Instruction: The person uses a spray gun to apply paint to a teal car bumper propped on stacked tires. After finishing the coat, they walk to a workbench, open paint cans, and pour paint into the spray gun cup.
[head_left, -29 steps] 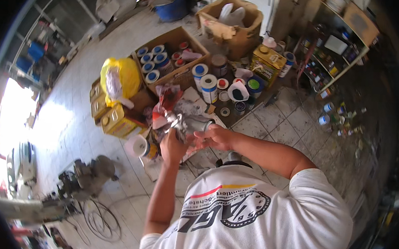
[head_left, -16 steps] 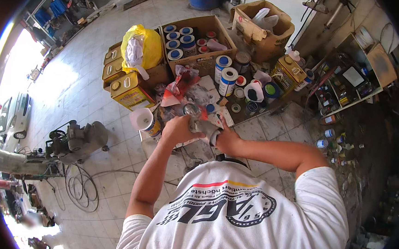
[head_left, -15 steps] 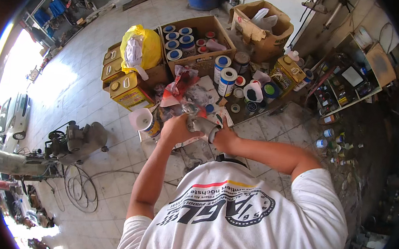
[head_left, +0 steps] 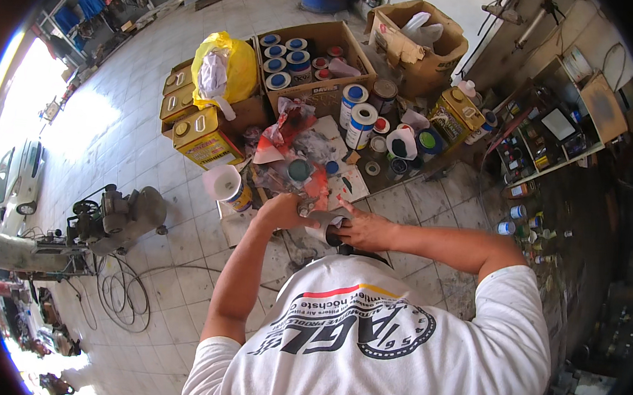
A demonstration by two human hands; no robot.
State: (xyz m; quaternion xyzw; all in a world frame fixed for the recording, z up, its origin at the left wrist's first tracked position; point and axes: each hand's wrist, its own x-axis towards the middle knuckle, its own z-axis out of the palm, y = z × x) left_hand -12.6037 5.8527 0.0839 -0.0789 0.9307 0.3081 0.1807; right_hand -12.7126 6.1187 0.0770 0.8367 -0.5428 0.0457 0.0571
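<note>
Close to my body, both hands are on a silver-grey metal cup (head_left: 320, 220), which looks like part of a paint spray gun. The cup lies tilted, its dark opening toward my right hand. My left hand (head_left: 279, 212) is closed around the metal fittings at its left end. My right hand (head_left: 364, 229) is at the opening, fingers bent over the rim; a pale scrap, perhaps cloth, shows by the fingertips. Just beyond lie paint-stained paper and plastic (head_left: 291, 133), a round dark-green lid or pot (head_left: 298, 170) and a blue cap (head_left: 332, 168).
A white tub (head_left: 227, 185) stands left of my hands. Yellow tins (head_left: 206, 146) and a carton of cans (head_left: 323, 95) are farther back. Loose cans (head_left: 362, 126) stand right of the papers. An air compressor (head_left: 121, 213) and coiled hose (head_left: 122, 294) lie left.
Both hands and the metal cup have come nearer my body, uncovering the round dark-green thing on the papers. My right hand has shifted over the cup's opening.
</note>
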